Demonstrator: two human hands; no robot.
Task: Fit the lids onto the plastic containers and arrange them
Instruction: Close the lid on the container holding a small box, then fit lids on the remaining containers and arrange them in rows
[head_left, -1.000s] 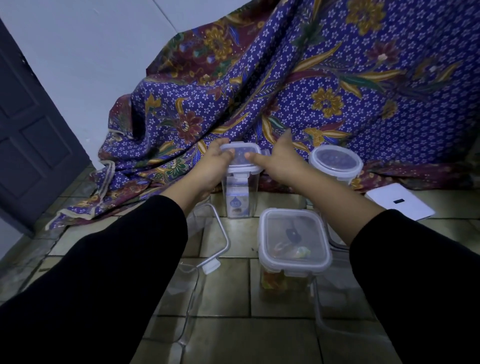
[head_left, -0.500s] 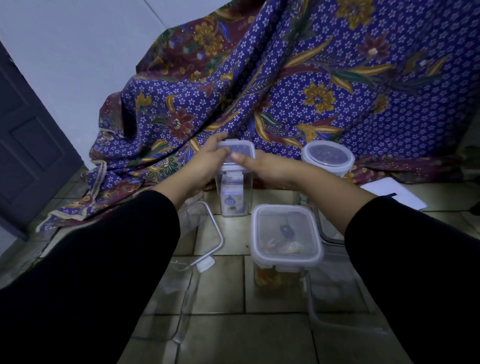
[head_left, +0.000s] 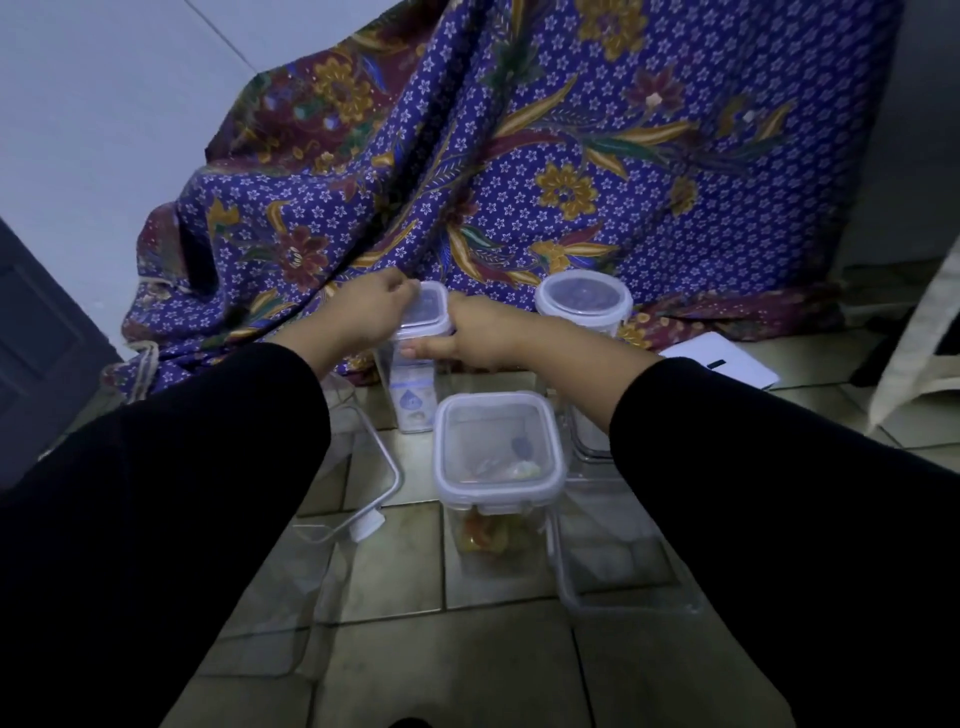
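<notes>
Two hands (head_left: 363, 314) (head_left: 485, 335) gripping lid (head_left: 430, 310), three lidded containers (head_left: 413, 400) (head_left: 584, 306) (head_left: 491, 540)

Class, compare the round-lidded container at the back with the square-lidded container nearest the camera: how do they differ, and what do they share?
The round-lidded container has a circular lid; the square-lidded container has a square one with rounded corners. The round-lidded container stands by the patterned cloth; the square-lidded container stands nearer, on bare tiles. Both are clear plastic with lids on.
</notes>
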